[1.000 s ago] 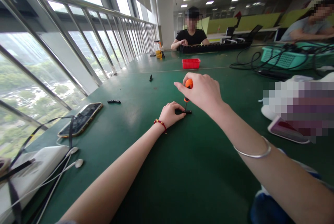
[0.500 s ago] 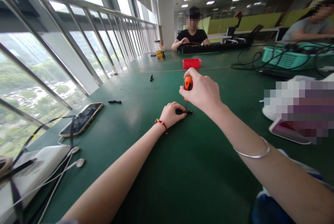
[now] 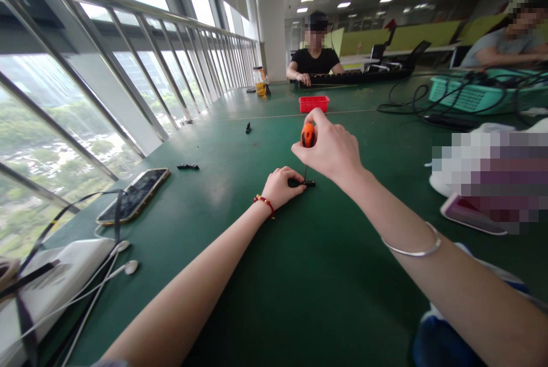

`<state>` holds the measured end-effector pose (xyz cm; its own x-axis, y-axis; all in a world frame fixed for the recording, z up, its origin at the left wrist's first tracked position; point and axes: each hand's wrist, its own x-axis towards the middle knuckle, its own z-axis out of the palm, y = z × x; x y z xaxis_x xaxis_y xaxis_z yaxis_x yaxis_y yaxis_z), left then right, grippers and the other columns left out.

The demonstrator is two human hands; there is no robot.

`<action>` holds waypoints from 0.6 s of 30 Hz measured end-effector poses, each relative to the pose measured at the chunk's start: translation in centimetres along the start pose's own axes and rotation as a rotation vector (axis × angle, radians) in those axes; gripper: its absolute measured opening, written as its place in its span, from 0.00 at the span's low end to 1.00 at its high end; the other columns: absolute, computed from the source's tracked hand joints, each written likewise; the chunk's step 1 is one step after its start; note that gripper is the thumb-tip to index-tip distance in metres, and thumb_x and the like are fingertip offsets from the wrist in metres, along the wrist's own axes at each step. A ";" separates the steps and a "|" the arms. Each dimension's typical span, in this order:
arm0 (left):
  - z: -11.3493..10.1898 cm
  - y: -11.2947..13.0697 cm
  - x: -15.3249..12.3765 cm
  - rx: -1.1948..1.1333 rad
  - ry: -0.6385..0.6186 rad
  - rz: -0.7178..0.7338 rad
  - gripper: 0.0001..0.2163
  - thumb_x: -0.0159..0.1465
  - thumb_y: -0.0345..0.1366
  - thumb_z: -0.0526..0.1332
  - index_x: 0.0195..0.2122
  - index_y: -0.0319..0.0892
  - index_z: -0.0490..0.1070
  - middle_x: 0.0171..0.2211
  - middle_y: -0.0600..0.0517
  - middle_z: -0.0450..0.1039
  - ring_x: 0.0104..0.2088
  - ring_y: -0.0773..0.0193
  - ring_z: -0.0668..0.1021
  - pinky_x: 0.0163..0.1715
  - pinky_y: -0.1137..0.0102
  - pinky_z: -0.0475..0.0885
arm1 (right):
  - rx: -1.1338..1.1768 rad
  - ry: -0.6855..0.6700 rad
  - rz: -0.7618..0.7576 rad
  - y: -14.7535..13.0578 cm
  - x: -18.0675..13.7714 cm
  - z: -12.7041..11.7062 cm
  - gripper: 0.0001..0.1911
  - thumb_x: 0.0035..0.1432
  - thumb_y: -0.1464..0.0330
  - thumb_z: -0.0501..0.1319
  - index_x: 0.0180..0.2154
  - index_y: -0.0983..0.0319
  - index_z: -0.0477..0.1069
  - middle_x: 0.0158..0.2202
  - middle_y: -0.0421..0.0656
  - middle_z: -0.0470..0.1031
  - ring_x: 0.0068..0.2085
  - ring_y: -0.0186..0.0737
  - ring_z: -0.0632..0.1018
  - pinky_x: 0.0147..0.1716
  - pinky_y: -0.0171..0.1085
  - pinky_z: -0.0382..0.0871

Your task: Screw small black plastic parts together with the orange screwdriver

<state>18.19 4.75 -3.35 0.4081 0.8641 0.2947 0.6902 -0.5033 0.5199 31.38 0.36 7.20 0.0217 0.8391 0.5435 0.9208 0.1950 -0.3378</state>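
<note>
My right hand (image 3: 331, 144) is closed around the orange and black handle of a screwdriver (image 3: 308, 135), which stands upright with its thin shaft pointing down. The tip meets a small black part (image 3: 309, 184) lying on the green table (image 3: 334, 275). My left hand (image 3: 282, 187) rests on the table and pinches the left end of this part between thumb and fingers, hiding some of it. Another small black piece (image 3: 188, 167) lies to the left, and a smaller black piece (image 3: 248, 128) lies farther back.
A red tray (image 3: 314, 104) sits beyond my hands. Left are a phone (image 3: 133, 196), white earphones (image 3: 131, 267) and a railing. A teal basket (image 3: 466, 95) with black cables stands at the right. Across the table a person (image 3: 315, 59) handles a long black object; another person sits far right.
The screwdriver handle has turned a little in my right hand, which has shifted slightly left. My left hand stays in place. The person opposite has lowered a hand onto the long black object.
</note>
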 end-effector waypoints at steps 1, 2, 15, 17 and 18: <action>0.0 0.0 0.0 0.001 0.000 -0.002 0.05 0.53 0.37 0.63 0.31 0.44 0.75 0.38 0.52 0.74 0.41 0.59 0.73 0.49 0.61 0.67 | 0.011 -0.003 0.008 0.0 0.0 -0.1 0.16 0.49 0.61 0.58 0.41 0.57 0.63 0.27 0.40 0.72 0.26 0.41 0.71 0.24 0.36 0.57; -0.1 0.1 0.0 0.003 -0.002 -0.004 0.05 0.53 0.37 0.63 0.31 0.43 0.75 0.38 0.52 0.74 0.41 0.59 0.73 0.48 0.62 0.67 | 0.017 -0.004 0.013 0.0 0.0 -0.1 0.17 0.49 0.60 0.58 0.41 0.58 0.63 0.27 0.40 0.72 0.26 0.41 0.71 0.24 0.36 0.57; -0.1 0.1 0.0 0.011 -0.012 -0.009 0.06 0.53 0.37 0.63 0.31 0.43 0.75 0.39 0.52 0.74 0.41 0.59 0.73 0.49 0.61 0.66 | 0.038 -0.008 0.029 0.4 0.2 -0.1 0.11 0.48 0.62 0.58 0.35 0.57 0.65 0.25 0.40 0.72 0.27 0.41 0.70 0.24 0.35 0.54; -0.1 0.0 0.0 0.013 -0.012 -0.006 0.06 0.54 0.37 0.63 0.31 0.43 0.75 0.39 0.52 0.74 0.41 0.59 0.73 0.49 0.61 0.66 | 0.043 0.002 0.037 0.5 0.2 -0.1 0.08 0.50 0.60 0.55 0.30 0.57 0.65 0.24 0.40 0.70 0.27 0.41 0.70 0.23 0.35 0.53; 0.0 0.0 0.0 0.014 -0.012 -0.004 0.06 0.54 0.37 0.63 0.31 0.43 0.75 0.39 0.52 0.74 0.41 0.59 0.73 0.49 0.61 0.66 | 0.041 0.020 0.043 0.6 0.3 -0.1 0.09 0.51 0.59 0.54 0.28 0.57 0.65 0.24 0.40 0.70 0.27 0.41 0.69 0.23 0.35 0.53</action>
<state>18.18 4.77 -3.30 0.4124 0.8660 0.2827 0.7002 -0.4999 0.5098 31.99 0.66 7.27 0.0687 0.8371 0.5428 0.9023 0.1800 -0.3918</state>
